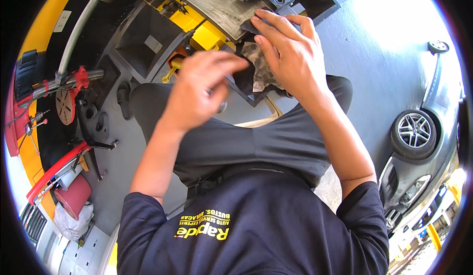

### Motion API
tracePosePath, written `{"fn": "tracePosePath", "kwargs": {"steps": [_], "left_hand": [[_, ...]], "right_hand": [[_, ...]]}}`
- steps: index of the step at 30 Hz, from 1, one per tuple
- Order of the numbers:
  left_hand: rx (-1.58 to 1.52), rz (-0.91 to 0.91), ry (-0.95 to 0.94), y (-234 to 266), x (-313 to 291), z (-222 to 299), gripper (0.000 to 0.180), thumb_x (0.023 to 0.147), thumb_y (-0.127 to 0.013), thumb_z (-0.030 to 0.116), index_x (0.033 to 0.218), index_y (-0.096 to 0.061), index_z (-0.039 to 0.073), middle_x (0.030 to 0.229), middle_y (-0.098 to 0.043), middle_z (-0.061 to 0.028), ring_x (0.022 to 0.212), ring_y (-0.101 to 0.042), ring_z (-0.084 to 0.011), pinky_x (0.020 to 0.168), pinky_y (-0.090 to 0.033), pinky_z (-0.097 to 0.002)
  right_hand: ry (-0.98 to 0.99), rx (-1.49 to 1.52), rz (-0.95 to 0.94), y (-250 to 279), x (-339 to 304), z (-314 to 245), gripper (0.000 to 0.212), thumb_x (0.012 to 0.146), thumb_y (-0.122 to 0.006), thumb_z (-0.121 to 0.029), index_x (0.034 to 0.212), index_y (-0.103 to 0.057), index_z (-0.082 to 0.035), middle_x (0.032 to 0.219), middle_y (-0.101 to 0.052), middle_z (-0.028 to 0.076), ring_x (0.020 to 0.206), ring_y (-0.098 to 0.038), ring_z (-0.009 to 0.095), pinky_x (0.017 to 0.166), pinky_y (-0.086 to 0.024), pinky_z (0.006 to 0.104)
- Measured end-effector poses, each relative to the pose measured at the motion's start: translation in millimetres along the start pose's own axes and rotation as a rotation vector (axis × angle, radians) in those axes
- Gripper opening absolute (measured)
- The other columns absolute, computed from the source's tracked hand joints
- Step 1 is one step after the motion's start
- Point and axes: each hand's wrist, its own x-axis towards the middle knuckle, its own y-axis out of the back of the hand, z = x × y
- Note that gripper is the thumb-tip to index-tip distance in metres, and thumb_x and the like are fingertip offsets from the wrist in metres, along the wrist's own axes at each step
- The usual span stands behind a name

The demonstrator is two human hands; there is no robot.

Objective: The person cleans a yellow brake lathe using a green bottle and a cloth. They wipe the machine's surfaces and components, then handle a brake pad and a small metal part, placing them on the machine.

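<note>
Right hand [294,46] on grimy rag [259,66], upper centre — could slip if loosely held; left hand [201,89] blurred — both grips unclear

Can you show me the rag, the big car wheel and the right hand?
Rag [261,67]: head view, on its stained, crumpled middle.
Big car wheel [414,130]: head view, on the hub at its centre.
Right hand [294,53]: head view, on its back.
</note>
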Motion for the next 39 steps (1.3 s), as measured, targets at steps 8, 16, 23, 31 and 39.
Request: {"fn": "tracePosePath", "kwargs": {"steps": [8, 16, 23, 31, 39], "left_hand": [[-0.207, 0.388, 0.219, 74, 129, -43, 0.024, 0.106, -0.068, 0.016, 0.119, -0.079, -0.001, 0.113, -0.078, -0.0052, 0.1, -0.071, -0.0138, 0.091, -0.054, -0.0293], [0.026, 0.059, -0.132, 66, 196, -49, 0.033, 0.108, -0.067, 0.026, 0.125, -0.08, 0.001, 0.129, -0.079, -0.0142, 0.124, -0.072, -0.029, 0.11, -0.051, -0.0366], [-0.122, -0.075, -0.142, 62, 205, -80, 0.035, 0.107, -0.073, 0.029, 0.131, -0.08, 0.004, 0.141, -0.076, -0.0126, 0.131, -0.069, -0.0263, 0.115, -0.05, -0.0365], [-0.183, -0.043, -0.166, 60, 196, -82, 0.038, 0.108, -0.072, 0.03, 0.134, -0.078, 0.004, 0.146, -0.074, -0.0124, 0.136, -0.067, -0.0237, 0.118, -0.048, -0.0352], [-0.253, 0.026, -0.106, 47, 187, -76, 0.035, 0.108, -0.071, 0.023, 0.135, -0.077, 0.002, 0.146, -0.074, -0.0122, 0.136, -0.067, -0.0223, 0.118, -0.047, -0.0335]], "right_hand": [[-0.056, -0.055, -0.042, 3, -1, -34, 0.042, 0.095, -0.081, -0.03, 0.134, -0.079, -0.014, 0.145, -0.071, -0.005, 0.121, -0.062, 0.028, 0.107, -0.052, 0.0443], [0.013, -0.087, 0.028, -2, 1, -49, 0.037, 0.092, -0.082, -0.022, 0.128, -0.081, -0.013, 0.141, -0.073, -0.006, 0.115, -0.063, 0.029, 0.102, -0.054, 0.0427], [0.008, -0.074, 0.027, -3, 3, -38, 0.033, 0.092, -0.082, -0.018, 0.124, -0.084, -0.015, 0.137, -0.076, -0.006, 0.115, -0.063, 0.026, 0.102, -0.055, 0.0414], [0.035, -0.053, -0.011, -1, -2, -45, 0.034, 0.092, -0.08, -0.015, 0.126, -0.083, -0.014, 0.136, -0.077, -0.002, 0.111, -0.065, 0.027, 0.105, -0.052, 0.0394], [0.086, -0.026, -0.003, -6, -5, -27, 0.031, 0.089, -0.078, -0.02, 0.119, -0.084, -0.014, 0.137, -0.076, -0.003, 0.117, -0.061, 0.029, 0.098, -0.053, 0.0429]]}}
